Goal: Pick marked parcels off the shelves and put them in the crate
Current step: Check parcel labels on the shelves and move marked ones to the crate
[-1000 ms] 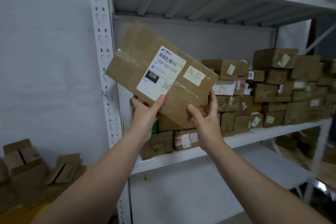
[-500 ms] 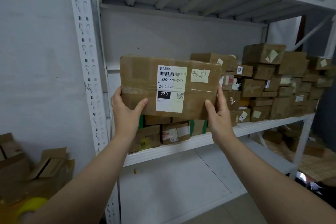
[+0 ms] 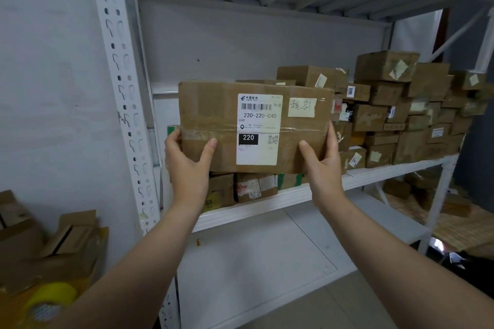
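A flat brown cardboard parcel (image 3: 211, 107) is held level in front of the middle shelf, its face toward me. It carries a white shipping label reading 220-220-C40 and a pale handwritten sticky note at the upper right. My left hand (image 3: 187, 165) grips its lower left corner, thumb on the front. My right hand (image 3: 324, 165) grips the lower right corner the same way. Many more brown parcels (image 3: 385, 115) are stacked on the shelf behind and to the right. No crate is in view.
The white metal rack has a perforated upright (image 3: 120, 88) at left and a shelf edge (image 3: 267, 205) below the parcel. Opened cardboard boxes (image 3: 53, 246) and a yellow tape roll (image 3: 50, 299) lie on the floor at lower left. A lower shelf (image 3: 267, 262) shows bare white board.
The parcel was tilted with its left end up a second ago; both hands have turned it level and shifted to its lower corners. The view has moved closer to the rack.
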A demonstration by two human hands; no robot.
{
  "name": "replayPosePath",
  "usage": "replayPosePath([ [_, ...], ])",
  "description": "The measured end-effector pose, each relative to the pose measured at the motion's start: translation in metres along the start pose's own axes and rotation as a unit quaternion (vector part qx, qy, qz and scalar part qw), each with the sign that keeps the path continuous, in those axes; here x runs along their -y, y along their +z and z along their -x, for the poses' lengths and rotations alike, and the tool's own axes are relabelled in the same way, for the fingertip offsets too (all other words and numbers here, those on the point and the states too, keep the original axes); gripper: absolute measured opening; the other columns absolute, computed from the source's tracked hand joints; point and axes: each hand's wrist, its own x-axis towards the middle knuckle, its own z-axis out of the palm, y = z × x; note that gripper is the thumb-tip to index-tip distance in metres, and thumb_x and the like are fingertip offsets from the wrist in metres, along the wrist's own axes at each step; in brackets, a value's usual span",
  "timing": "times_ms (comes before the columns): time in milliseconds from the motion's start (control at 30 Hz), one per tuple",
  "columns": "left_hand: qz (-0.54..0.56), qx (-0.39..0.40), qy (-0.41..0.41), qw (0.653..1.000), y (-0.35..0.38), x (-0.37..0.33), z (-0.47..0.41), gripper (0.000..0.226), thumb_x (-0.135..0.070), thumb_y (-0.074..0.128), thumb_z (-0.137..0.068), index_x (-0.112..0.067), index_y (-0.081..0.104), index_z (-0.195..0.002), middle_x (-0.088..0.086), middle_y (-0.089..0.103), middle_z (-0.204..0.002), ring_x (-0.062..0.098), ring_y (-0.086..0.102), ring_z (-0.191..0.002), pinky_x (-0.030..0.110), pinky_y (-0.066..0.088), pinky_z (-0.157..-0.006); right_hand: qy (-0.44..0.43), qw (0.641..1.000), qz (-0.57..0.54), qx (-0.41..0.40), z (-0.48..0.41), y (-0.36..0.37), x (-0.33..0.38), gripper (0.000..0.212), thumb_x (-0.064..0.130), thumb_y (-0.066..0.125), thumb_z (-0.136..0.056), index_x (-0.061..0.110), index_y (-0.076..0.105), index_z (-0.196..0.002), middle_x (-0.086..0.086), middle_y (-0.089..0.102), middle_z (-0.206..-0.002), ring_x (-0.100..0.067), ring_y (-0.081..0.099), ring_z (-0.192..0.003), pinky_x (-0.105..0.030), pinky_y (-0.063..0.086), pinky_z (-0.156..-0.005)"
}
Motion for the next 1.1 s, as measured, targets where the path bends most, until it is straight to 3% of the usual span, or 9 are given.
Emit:
replayPosePath([
  [167,0.001,0.051,-0.042,0.998,-0.004,0.026,0.023,0.067,-0.069,0.069,-0.064,-0.045,0.03,-0.112,0.003,0.049,-0.129,0.02,0.047,-0.122,0.043,0.045,-0.101,0.032,0.998,0.025,-0.042,0.024,-0.017,-0.018,0.068,0.009,0.061,-0.091,0.026,0.028,-0.149,0.01,0.047,-0.138,-0.003,0.047,-0.124,-0.033,0.042,-0.106],
  [267,-0.005,0.077,-0.055,0.995,0.004,0.038,0.041,0.068,-0.061,0.072,-0.065,-0.038,0.03,-0.113,0.005,0.05,-0.126,0.017,0.052,-0.116,0.04,0.047,-0.099,0.058,0.994,0.057,-0.068,0.044,-0.033,-0.031,0.066,0.012,0.061,-0.091,0.027,0.03,-0.147,0.008,0.047,-0.137,-0.006,0.048,-0.124,-0.037,0.042,-0.106],
  [333,0.01,0.108,-0.063,0.992,0.013,0.043,0.054,0.063,-0.045,0.075,-0.074,-0.031,0.03,-0.115,0.004,0.05,-0.124,0.017,0.053,-0.114,0.038,0.048,-0.097,0.071,0.99,0.078,-0.096,0.058,-0.046,-0.038,0.062,0.013,0.062,-0.09,0.027,0.032,-0.143,0.01,0.049,-0.132,-0.005,0.049,-0.12,-0.038,0.043,-0.105],
  [500,0.02,0.17,-0.094,0.981,0.045,0.056,0.091,0.058,-0.029,0.07,-0.083,-0.02,0.029,-0.122,0.0,0.049,-0.118,0.012,0.053,-0.104,0.014,0.045,-0.078,0.129,0.971,0.129,-0.157,0.089,-0.093,-0.053,0.058,0.02,0.064,-0.089,0.021,0.031,-0.137,0.022,0.048,-0.11,0.002,0.051,-0.101,-0.035,0.045,-0.101],
  [633,0.038,0.208,-0.114,0.971,0.079,0.063,0.119,0.056,-0.026,0.069,-0.085,-0.02,0.031,-0.125,-0.009,0.05,-0.113,-0.006,0.054,-0.096,0.007,0.045,-0.074,0.166,0.955,0.149,-0.195,0.103,-0.133,-0.058,0.057,0.021,0.066,-0.088,0.021,0.033,-0.135,0.009,0.051,-0.118,-0.009,0.053,-0.109,-0.038,0.046,-0.101],
  [767,0.038,0.241,-0.12,0.962,0.119,0.068,0.147,0.05,-0.027,0.071,-0.083,-0.024,0.031,-0.115,0.001,0.054,-0.117,0.012,0.057,-0.104,0.019,0.046,-0.081,0.182,0.942,0.168,-0.228,0.109,-0.183,-0.064,0.054,0.023,0.068,-0.086,0.025,0.036,-0.13,-0.001,0.054,-0.128,-0.014,0.055,-0.115,-0.042,0.047,-0.101],
  [900,0.043,0.276,-0.142,0.95,0.173,0.064,0.181,0.051,-0.03,0.073,-0.081,-0.026,0.033,-0.113,-0.003,0.055,-0.113,0.009,0.057,-0.1,0.029,0.049,-0.087,0.196,0.929,0.19,-0.249,0.109,-0.243,-0.057,0.061,0.022,0.066,-0.088,0.019,0.032,-0.138,0.002,0.053,-0.126,-0.015,0.054,-0.117,-0.037,0.046,-0.101],
  [967,0.056,0.291,-0.149,0.943,0.208,0.06,0.202,0.051,-0.031,0.074,-0.081,-0.025,0.035,-0.113,-0.001,0.057,-0.115,0.011,0.059,-0.102,0.031,0.05,-0.089,0.203,0.923,0.205,-0.256,0.108,-0.28,-0.052,0.063,0.022,0.065,-0.089,0.017,0.03,-0.141,0.005,0.052,-0.122,-0.015,0.053,-0.117,-0.035,0.046,-0.1],
  [1100,0.081,0.328,-0.178,0.924,0.284,0.051,0.255,0.05,-0.032,0.072,-0.082,-0.025,0.037,-0.116,0.001,0.06,-0.115,0.012,0.062,-0.1,0.025,0.05,-0.083,0.22,0.903,0.229,-0.291,0.109,-0.367,-0.043,0.063,0.029,0.067,-0.087,0.021,0.031,-0.139,0.011,0.055,-0.116,-0.014,0.056,-0.112,-0.047,0.05,-0.095],
])
